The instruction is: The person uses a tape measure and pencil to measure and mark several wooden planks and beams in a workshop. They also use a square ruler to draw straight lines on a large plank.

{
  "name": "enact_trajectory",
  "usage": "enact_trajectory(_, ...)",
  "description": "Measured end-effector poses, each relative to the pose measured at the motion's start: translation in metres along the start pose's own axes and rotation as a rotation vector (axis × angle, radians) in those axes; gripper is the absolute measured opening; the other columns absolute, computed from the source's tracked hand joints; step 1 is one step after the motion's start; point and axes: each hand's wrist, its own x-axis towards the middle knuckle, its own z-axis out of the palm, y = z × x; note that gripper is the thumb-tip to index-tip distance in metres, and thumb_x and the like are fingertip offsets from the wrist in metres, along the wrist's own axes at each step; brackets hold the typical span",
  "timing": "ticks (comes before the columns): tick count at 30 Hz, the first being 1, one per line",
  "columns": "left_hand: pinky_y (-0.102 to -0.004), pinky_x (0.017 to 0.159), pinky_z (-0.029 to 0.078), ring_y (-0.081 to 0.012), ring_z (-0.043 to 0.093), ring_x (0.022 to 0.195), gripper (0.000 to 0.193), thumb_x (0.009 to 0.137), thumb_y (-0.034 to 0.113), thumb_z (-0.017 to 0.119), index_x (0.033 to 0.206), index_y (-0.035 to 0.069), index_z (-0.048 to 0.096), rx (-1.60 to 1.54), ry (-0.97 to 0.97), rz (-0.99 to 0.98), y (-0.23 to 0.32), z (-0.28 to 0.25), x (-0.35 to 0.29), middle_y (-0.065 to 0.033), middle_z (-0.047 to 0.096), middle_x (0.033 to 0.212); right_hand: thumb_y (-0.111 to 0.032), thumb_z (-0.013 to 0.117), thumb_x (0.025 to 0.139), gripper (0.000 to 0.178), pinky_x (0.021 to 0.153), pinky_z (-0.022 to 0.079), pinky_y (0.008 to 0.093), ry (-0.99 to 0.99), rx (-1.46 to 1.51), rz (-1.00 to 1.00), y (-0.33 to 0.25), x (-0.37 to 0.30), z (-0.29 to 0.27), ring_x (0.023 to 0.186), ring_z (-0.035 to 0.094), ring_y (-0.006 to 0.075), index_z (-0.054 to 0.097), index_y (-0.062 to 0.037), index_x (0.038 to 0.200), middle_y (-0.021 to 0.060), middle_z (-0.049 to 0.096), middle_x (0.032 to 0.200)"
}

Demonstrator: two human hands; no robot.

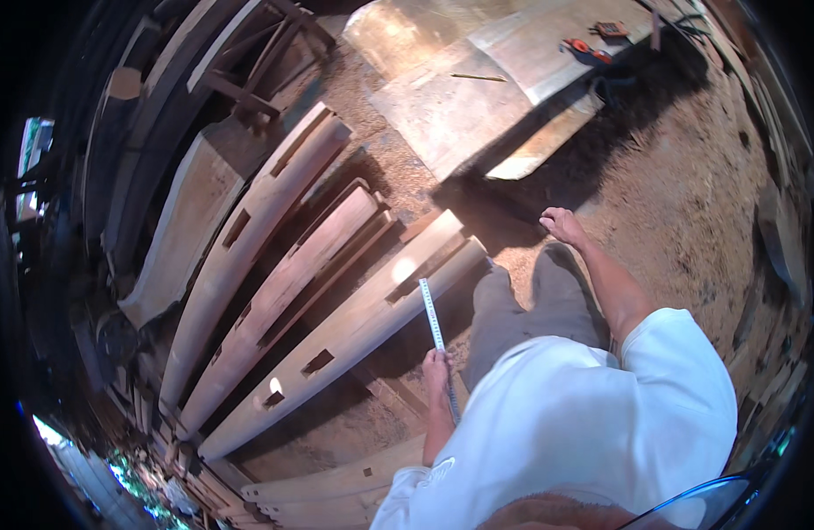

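Observation:
My left hand (pixel 435 364) is closed around a long, narrow white ruler (pixel 432 311) with markings along it. The ruler's far end lies over the near side of a rounded timber beam (pixel 336 332), close to a long slot (pixel 416 276) cut near the beam's end. Further down the same beam are two smaller cut mortises, one of them a rectangular hole (pixel 318 362). Off to the right, away from the timber, my right hand (pixel 561 225) hangs over the sawdust floor with its fingers curled. Whether something small sits in those fingers is hidden.
Left of the beam lie a pinkish mortised timber (pixel 292 281) and another long one (pixel 244 231). Ahead stands a plywood-topped table (pixel 442 119) with a yellow pencil (pixel 478 77), an orange-black tool (pixel 586 51) and an orange device (pixel 610 30). Sawdust covers the floor (pixel 672 221).

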Motion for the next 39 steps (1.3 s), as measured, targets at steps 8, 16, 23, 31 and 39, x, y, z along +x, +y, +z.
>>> enact_trajectory(8, -0.0275, 0.049, 0.043, -0.0122, 0.055, 0.059, 0.015, 0.106, 0.021, 0.054, 0.098, 0.008, 0.057, -0.494, 0.350, -0.145, -0.035, 0.121, -0.028, -0.0016, 0.057, 0.075, -0.025, 0.069, 0.091, 0.031, 0.095, 0.054, 0.0498, -0.030, -0.190, -0.294, -0.033, 0.225, -0.039, 0.104, 0.068, 0.0422, 0.074, 0.0008, 0.108, 0.0256, 0.071, 0.107)
enact_trajectory(16, -0.0285, 0.048, 0.042, -0.0129, 0.054, 0.057, 0.017, 0.107, 0.020, 0.054, 0.096, 0.008, 0.055, -0.385, 0.299, -0.296, 0.001, 0.291, -0.011, -0.0022, 0.057, 0.075, -0.017, 0.063, 0.086, 0.021, 0.093, 0.050, 0.0524, 0.330, -0.419, -0.559, -0.058, 0.470, -0.058, 0.109, 0.062, 0.0383, 0.065, -0.0096, 0.106, 0.0146, 0.061, 0.111)
enact_trajectory(23, -0.0284, 0.049, 0.043, -0.0127, 0.054, 0.058, 0.016, 0.107, 0.020, 0.054, 0.096, 0.007, 0.055, -0.269, 0.197, -0.239, 0.070, 0.338, 0.047, -0.0022, 0.057, 0.075, -0.013, 0.061, 0.087, 0.008, 0.085, 0.050, 0.0439, 0.403, -0.517, -0.688, -0.046, 0.536, -0.070, 0.096, 0.062, 0.0296, 0.062, -0.0119, 0.095, 0.0082, 0.060, 0.096)
enact_trajectory(31, -0.0282, 0.050, 0.043, -0.0124, 0.054, 0.058, 0.016, 0.107, 0.020, 0.055, 0.097, 0.007, 0.055, -0.144, -0.014, -0.078, 0.110, 0.323, 0.062, -0.0022, 0.057, 0.075, -0.015, 0.063, 0.086, 0.011, 0.083, 0.054, 0.0556, -0.153, -0.405, -0.357, 0.006, 0.414, -0.090, 0.107, 0.072, 0.0319, 0.072, -0.0120, 0.090, 0.0130, 0.075, 0.101)
enact_trajectory(39, -0.0280, 0.052, 0.045, -0.0120, 0.055, 0.060, 0.015, 0.108, 0.019, 0.054, 0.099, 0.007, 0.056, -0.182, 0.220, -0.101, 0.086, 0.218, 0.009, -0.0030, 0.058, 0.076, -0.033, 0.081, 0.087, 0.068, 0.098, 0.052, 0.0490, 0.229, -0.280, -0.515, 0.034, 0.350, -0.080, 0.121, 0.060, 0.0368, 0.054, -0.0090, 0.145, 0.0156, 0.061, 0.130)
